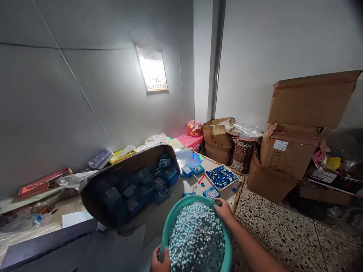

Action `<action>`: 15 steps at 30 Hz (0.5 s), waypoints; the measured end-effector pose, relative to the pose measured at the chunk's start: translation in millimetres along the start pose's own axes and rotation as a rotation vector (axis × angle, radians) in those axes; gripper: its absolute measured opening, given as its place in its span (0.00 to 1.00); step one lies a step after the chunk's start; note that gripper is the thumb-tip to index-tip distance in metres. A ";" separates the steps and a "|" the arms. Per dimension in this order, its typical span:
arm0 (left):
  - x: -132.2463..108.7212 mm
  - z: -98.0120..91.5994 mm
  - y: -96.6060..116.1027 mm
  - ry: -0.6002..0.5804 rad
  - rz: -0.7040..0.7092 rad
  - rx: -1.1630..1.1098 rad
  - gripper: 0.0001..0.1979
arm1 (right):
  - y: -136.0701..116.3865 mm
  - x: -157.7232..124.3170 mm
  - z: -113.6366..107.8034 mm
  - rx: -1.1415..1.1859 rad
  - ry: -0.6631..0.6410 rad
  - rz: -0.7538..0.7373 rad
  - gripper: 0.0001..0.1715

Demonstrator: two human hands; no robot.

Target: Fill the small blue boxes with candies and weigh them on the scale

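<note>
A green plastic basin (228, 241) filled with small pale blue and white pellets (195, 234) is held between my two hands at the bottom of the view. My left hand (160, 260) grips its rim at the lower left. At the upper right of the rim, my right hand (223, 211) is closed on the edge. Just beyond the basin lie small blue boxes (211, 192) on the table. A white tray (230, 186) there holds many blue caps (221, 176). Left of the basin, an open cardboard box (93, 181) on its side contains several blue boxes (160, 183).
Cardboard boxes (292, 151) are stacked on the right, near a flattened bundle (243, 153). Speckled floor (272, 215) shows right of the table. Plastic bags and papers lie along the left wall. A lit picture (153, 70) hangs on that wall.
</note>
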State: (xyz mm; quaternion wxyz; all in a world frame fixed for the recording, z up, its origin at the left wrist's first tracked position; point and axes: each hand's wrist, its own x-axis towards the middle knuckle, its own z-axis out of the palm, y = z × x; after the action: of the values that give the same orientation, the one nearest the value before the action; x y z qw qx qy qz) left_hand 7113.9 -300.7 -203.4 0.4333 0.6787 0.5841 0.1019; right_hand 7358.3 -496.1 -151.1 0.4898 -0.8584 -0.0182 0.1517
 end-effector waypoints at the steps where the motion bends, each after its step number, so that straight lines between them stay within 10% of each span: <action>1: 6.9 1.2 -0.2 -0.011 -0.046 0.018 0.20 | 2.4 8.0 11.8 -0.019 -0.009 0.009 0.09; 15: -4.7 34.0 20.0 0.336 -0.090 -0.017 0.14 | 30.9 71.0 40.7 -0.084 -0.244 -0.187 0.25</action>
State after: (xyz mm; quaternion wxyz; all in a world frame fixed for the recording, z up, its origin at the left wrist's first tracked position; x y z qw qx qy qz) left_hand 7148.5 -319.6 -208.1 0.3394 0.6214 0.6774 0.1994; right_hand 7411.0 -465.3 -213.8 0.4595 -0.8479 -0.1635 0.2077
